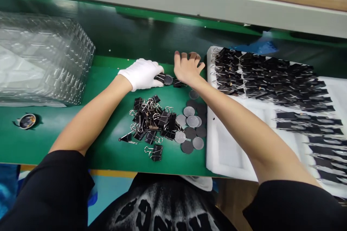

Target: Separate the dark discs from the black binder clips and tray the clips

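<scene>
My left hand (143, 74), in a white glove, is closed on a black binder clip (160, 77) at the back of the green tabletop. Against that clip lies a round dark disc (168, 79). My bare right hand (189, 66) is just to the right, its fingers spread, above another black clip (178, 83) that it partly hides. Nearer my body sits a heap of black binder clips (154, 119) with silver wire handles. Beside the heap, grey and black round discs (192, 121) are scattered, some overlapping.
Stacked clear plastic trays (43, 61) stand at the left. In front of them lies a small round object (27, 121). White foam trays (226, 140) at the right hold rows of black clips (271, 75). A grey ledge (173, 1) crosses the back.
</scene>
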### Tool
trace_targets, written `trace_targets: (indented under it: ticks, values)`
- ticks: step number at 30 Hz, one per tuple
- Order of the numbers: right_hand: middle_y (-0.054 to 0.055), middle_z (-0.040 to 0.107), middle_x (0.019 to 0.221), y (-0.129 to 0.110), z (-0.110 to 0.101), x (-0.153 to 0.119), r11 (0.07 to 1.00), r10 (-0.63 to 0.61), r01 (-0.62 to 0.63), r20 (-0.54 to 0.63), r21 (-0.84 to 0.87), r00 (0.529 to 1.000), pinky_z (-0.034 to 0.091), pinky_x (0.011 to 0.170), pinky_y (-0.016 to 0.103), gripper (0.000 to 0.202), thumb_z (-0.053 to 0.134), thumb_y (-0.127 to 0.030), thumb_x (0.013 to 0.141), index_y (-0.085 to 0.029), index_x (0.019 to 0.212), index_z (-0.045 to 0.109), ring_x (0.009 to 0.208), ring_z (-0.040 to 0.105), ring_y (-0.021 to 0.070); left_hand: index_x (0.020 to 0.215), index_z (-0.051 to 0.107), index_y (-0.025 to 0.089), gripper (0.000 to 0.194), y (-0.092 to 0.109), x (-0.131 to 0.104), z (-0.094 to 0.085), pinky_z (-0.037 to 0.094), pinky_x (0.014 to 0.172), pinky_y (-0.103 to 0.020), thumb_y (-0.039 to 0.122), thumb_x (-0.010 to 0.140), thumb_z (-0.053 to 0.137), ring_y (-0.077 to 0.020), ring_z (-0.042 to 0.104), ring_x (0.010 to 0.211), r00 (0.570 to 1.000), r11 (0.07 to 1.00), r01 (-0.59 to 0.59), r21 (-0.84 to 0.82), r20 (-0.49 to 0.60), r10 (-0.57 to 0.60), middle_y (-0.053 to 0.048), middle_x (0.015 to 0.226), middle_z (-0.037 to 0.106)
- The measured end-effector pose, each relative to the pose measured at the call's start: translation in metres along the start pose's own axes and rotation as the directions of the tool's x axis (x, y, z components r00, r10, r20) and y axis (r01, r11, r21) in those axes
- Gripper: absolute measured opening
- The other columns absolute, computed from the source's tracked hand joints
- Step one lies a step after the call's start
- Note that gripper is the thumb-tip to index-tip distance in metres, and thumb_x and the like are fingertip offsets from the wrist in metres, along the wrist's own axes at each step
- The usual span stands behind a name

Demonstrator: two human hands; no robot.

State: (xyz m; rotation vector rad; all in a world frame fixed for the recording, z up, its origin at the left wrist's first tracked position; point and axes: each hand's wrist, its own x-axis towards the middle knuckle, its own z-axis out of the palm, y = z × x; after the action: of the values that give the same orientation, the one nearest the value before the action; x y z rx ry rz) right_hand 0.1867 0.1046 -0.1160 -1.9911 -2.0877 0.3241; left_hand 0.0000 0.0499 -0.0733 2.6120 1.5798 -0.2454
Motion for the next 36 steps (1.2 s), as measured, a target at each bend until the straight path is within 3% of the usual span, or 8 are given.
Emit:
trace_targets:
  ticks: [8,23,26,28,30,31,33,36]
  values:
    - [0.016,0.040,0.162,0.021,0.008,-0.002,0.991,0.057,-0.058,0.006,0.121,0.998,0.022,0.125,0.069,0.065,0.002,-0.050,0.112,-0.030,0.157,0.045,0.160,0.027,0.0349,0.135,0.072,0.024,0.052,-0.002,0.005,0.011,0.049,0.101,-0.042,0.056,0.096,0.060,-0.0332,0.068,0.116,0.999,0.985,-0.024,-0.169,-0.040,0.018,-0.009,0.121,0.073]
    - [0.014,0.045,0.161,0.024,0.019,0.003,0.980,0.066,-0.060,-0.028,0.190,0.997,0.019,0.127,0.068,0.068,0.004,-0.059,0.111,-0.030,0.149,0.052,0.159,0.030,0.0339,0.138,0.069,0.023,0.054,0.005,0.010,0.024,0.048,0.099,-0.041,0.057,0.097,0.060,-0.0330,0.067,0.119,0.990,0.976,-0.074,-0.203,-0.132,0.047,-0.011,0.126,0.073]
    - [0.013,0.047,0.161,0.018,0.009,0.003,0.965,0.103,-0.090,-0.041,0.247,0.994,0.025,0.126,0.068,0.066,0.007,-0.058,0.112,-0.031,0.150,0.054,0.158,0.035,0.0343,0.134,0.071,0.022,0.053,0.001,0.008,0.025,0.049,0.095,-0.038,0.056,0.095,0.061,-0.0310,0.069,0.113,0.982,0.968,-0.108,-0.228,-0.178,0.068,-0.011,0.123,0.075]
    - [0.014,0.055,0.155,0.017,-0.008,0.002,0.935,0.104,-0.092,-0.017,0.342,0.994,0.036,0.122,0.064,0.073,0.002,-0.058,0.111,-0.029,0.146,0.058,0.151,0.045,0.0329,0.130,0.073,0.021,0.052,-0.002,0.005,0.020,0.051,0.090,-0.035,0.056,0.094,0.061,-0.0276,0.071,0.107,0.982,0.924,-0.135,-0.357,-0.174,0.076,-0.010,0.119,0.077]
    - [0.015,0.066,0.141,0.021,-0.032,-0.003,0.861,-0.010,-0.027,0.070,0.508,0.998,0.051,0.111,0.055,0.082,-0.001,-0.066,0.108,-0.025,0.135,0.065,0.136,0.060,0.0305,0.116,0.077,0.019,0.051,-0.003,0.001,0.012,0.051,0.083,-0.032,0.061,0.096,0.055,-0.0234,0.071,0.094,0.987,0.828,-0.138,-0.543,-0.148,0.067,-0.008,0.106,0.079]
    - [0.015,0.070,0.132,0.024,-0.045,-0.009,0.800,-0.108,0.010,0.127,0.600,0.986,0.057,0.103,0.050,0.084,0.005,-0.074,0.107,-0.023,0.129,0.068,0.126,0.066,0.0295,0.106,0.078,0.019,0.056,-0.002,-0.002,0.007,0.051,0.079,-0.032,0.066,0.099,0.049,-0.0214,0.069,0.085,0.991,0.762,-0.120,-0.637,-0.128,0.050,-0.007,0.095,0.078]
    - [0.013,0.075,0.117,0.033,-0.069,-0.025,0.672,-0.294,0.033,0.226,0.739,0.929,0.062,0.088,0.043,0.074,0.038,-0.086,0.099,-0.022,0.117,0.071,0.108,0.073,0.0278,0.089,0.076,0.019,0.069,0.004,-0.007,-0.004,0.049,0.070,-0.033,0.073,0.102,0.034,-0.0184,0.060,0.067,0.997,0.615,-0.066,-0.786,-0.075,0.011,-0.005,0.073,0.069]
    - [0.008,0.077,0.095,0.047,-0.091,-0.055,0.596,-0.364,0.005,0.265,0.803,0.893,0.063,0.074,0.036,0.051,0.089,-0.064,0.077,-0.022,0.101,0.073,0.089,0.073,0.0242,0.070,0.061,0.023,0.071,0.021,-0.012,-0.016,0.042,0.061,-0.033,0.075,0.103,0.027,-0.0153,0.044,0.054,0.999,0.451,0.018,-0.892,-0.002,-0.043,-0.002,0.059,0.050]
